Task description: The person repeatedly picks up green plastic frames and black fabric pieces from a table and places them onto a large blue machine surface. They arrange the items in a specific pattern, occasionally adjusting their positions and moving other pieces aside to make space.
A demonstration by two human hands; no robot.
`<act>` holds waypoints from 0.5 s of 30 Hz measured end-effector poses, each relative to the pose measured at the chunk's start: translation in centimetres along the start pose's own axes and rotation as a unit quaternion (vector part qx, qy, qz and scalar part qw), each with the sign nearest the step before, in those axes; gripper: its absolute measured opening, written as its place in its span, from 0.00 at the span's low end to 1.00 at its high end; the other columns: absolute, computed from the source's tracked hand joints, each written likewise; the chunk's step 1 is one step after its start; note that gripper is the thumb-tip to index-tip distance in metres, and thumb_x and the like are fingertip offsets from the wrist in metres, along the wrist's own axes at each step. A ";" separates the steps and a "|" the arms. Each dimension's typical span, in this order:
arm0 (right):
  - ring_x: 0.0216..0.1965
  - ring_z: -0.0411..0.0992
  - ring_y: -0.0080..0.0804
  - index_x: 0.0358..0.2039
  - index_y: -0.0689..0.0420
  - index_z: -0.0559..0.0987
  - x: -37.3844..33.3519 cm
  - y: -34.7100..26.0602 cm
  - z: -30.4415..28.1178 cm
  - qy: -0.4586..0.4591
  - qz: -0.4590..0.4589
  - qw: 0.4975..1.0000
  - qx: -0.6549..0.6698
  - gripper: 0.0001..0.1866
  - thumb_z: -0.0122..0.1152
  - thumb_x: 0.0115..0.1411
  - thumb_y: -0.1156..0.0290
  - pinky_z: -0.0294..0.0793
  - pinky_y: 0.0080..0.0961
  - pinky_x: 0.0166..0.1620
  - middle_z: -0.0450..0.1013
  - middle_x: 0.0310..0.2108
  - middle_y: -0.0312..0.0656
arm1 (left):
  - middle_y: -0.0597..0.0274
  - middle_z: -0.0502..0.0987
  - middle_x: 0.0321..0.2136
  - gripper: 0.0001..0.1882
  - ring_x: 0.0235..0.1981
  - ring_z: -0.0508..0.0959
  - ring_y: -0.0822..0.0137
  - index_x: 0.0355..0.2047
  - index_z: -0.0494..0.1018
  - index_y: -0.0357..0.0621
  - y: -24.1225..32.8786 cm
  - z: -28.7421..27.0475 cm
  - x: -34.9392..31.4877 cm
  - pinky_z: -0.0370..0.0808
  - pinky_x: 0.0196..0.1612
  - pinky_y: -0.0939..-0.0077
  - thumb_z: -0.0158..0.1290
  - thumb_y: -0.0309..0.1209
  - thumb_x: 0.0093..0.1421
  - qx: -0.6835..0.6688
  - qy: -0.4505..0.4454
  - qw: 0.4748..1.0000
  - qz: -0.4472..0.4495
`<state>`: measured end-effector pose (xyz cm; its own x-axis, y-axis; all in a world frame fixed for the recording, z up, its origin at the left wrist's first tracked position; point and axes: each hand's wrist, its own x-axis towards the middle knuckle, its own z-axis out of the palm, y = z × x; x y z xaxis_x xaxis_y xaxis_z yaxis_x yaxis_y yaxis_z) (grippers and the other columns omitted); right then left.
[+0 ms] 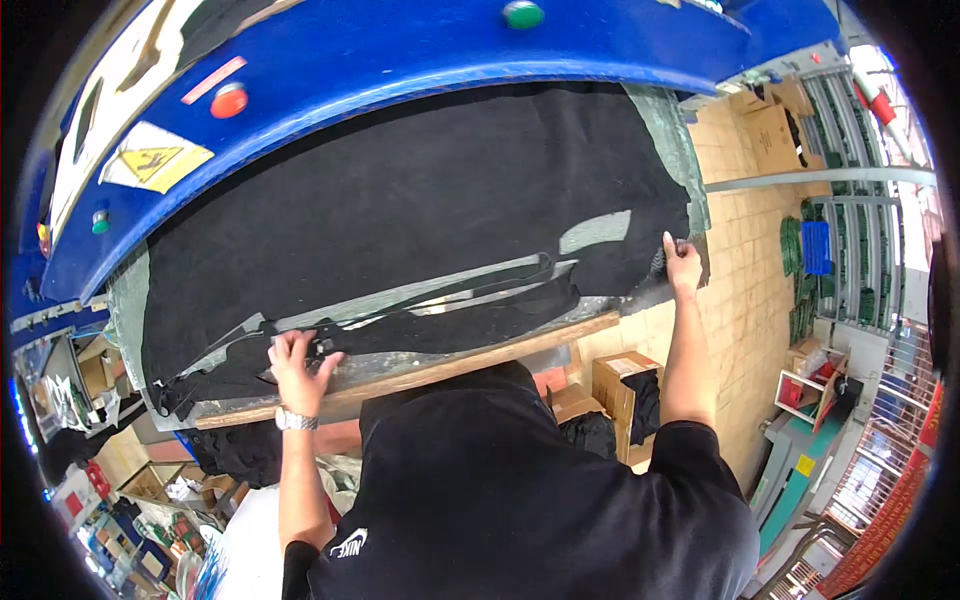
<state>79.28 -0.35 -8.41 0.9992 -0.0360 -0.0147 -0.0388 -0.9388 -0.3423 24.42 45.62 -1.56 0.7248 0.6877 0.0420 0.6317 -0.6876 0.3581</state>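
A large matte black sheet (pixel 400 190), leather or cloth by its look, lies over a scuffed greenish board (pixel 660 140). Along its near side are cut-out gaps and thin leftover strips (pixel 470 318). My left hand (pixel 295 368), with a watch (pixel 296 419) on the wrist, is over the near left edge. Its fingers curve down onto the black scraps and the thumb stands apart; a small dark object under the fingertips is too unclear to name. At the sheet's right edge my right hand (pixel 684 266) pinches the black material between thumb and fingers.
A blue machine beam (pixel 430 65) with a red button (pixel 229 100) and green buttons spans the far side. Wooden edging (pixel 430 372) runs along the board's front. Cardboard boxes (pixel 610 400) holding black pieces stand below on the right. Grey racks (pixel 850 140) line the far right.
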 end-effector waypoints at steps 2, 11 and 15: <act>0.28 0.73 0.33 0.30 0.62 0.80 -0.5 1.0 0.8 0.034 -0.050 0.996 0.061 0.30 0.71 0.56 0.41 0.75 0.35 0.40 0.76 0.24 0.44 | 0.55 0.70 0.49 0.33 0.52 0.69 0.48 0.49 0.77 0.48 1.9 1.7 -0.1 0.70 0.53 0.51 0.74 0.43 0.43 0.009 -0.001 1.000 -0.008; 0.44 0.75 0.47 0.39 0.59 0.83 -2.1 -2.6 -0.2 0.072 -0.027 0.991 0.112 0.21 0.72 0.57 0.54 0.73 0.41 0.50 0.77 0.40 0.47 | 0.61 0.70 0.51 0.37 0.53 0.69 0.53 0.54 0.75 0.55 8.5 4.9 2.0 0.66 0.53 0.50 0.74 0.44 0.42 0.092 -0.025 0.995 -0.031; 0.42 0.75 0.45 0.40 0.58 0.83 -2.5 -2.3 -0.4 0.117 -0.070 0.988 0.069 0.19 0.72 0.58 0.56 0.73 0.39 0.48 0.76 0.39 0.45 | 0.65 0.70 0.49 0.35 0.52 0.70 0.57 0.54 0.75 0.57 10.4 6.0 2.9 0.63 0.53 0.51 0.73 0.42 0.44 0.117 -0.024 0.993 -0.014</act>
<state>76.85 1.75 -7.19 0.9673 -0.0015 0.2536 0.1169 -0.8847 -0.4512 34.77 39.06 -3.29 0.7156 0.6984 -0.0120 0.6935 -0.7083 0.1319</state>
